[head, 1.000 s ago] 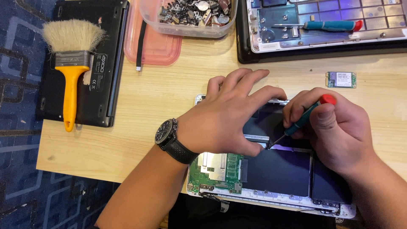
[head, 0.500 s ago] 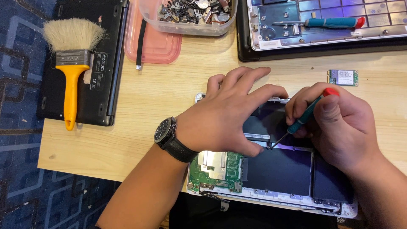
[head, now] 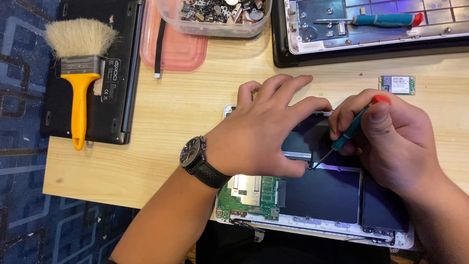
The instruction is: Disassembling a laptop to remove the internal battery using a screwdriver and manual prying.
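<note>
An opened laptop lies at the table's near edge, its dark battery and green board exposed. The left hand presses flat on it, fingers spread, gripping nothing. The right hand is closed round a teal screwdriver — tip down on the laptop just beside the left thumb. A yellow brush lies at the left edge.
</note>
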